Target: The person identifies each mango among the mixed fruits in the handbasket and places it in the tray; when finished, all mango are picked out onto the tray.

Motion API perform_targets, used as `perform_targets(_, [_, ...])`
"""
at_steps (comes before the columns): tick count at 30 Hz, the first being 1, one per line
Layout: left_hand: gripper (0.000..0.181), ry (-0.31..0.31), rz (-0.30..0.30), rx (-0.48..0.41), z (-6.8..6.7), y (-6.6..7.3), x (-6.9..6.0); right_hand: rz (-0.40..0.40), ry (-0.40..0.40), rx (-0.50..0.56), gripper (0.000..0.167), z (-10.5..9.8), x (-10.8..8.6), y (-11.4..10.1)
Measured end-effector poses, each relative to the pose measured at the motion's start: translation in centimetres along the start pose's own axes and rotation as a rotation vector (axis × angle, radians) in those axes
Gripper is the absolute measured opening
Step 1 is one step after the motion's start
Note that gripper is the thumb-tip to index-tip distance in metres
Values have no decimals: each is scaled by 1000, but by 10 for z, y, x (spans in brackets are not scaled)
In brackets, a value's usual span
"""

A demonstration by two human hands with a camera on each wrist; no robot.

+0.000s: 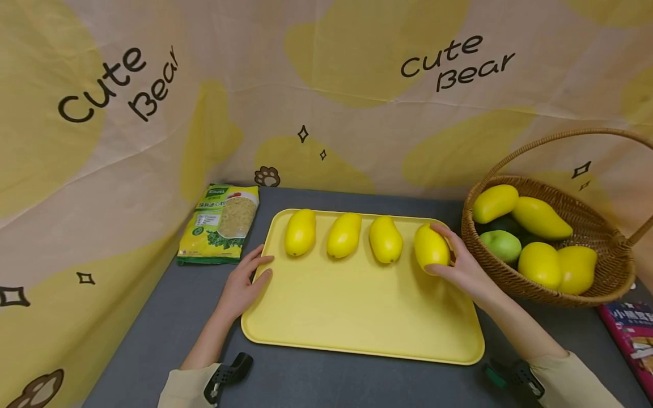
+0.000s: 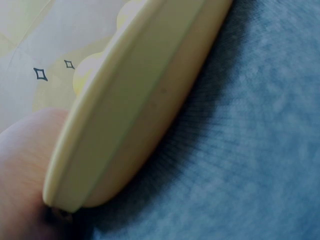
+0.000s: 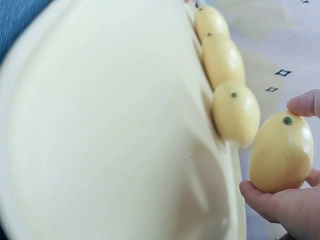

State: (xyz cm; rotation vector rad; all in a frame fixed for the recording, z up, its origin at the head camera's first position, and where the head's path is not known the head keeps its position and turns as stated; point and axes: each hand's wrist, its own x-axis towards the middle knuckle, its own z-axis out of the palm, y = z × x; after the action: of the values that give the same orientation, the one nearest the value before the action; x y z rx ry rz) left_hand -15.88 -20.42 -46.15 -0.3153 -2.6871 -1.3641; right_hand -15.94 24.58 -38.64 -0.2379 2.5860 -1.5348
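My right hand (image 1: 461,263) grips a yellow mango (image 1: 431,247) between thumb and fingers, at the right end of a yellow tray (image 1: 357,317). The right wrist view shows this mango (image 3: 281,155) with its green stem spot toward the camera. Three more mangoes lie apart in a row along the tray's far side: a left one (image 1: 300,232), a middle one (image 1: 344,235) and a right one (image 1: 385,239). My left hand (image 1: 245,286) rests at the tray's left rim, fingers and thumb extended over the edge. In the left wrist view the tray's side (image 2: 135,95) hides most of that hand.
A wicker basket (image 1: 607,226) at the right holds several mangoes, a green apple (image 1: 501,246) and a dark, partly hidden fruit. A green and yellow Knorr bag (image 1: 219,224) lies behind the left hand. A pink package (image 1: 630,323) lies at the right edge. Printed cloth walls enclose the table.
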Motion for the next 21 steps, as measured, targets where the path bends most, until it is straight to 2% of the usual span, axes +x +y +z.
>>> perform_targets(3, [33, 6, 10, 9, 0, 0, 0, -3, -1, -52, 87, 2, 8, 5])
perform_targets(11, [33, -1, -6, 5, 0, 0, 0, -100, 28, -173, 86, 6, 26, 17])
perform_targets(21, [33, 4, -1, 8, 0, -1, 0, -198, 58, -232, 80, 8, 34, 27])
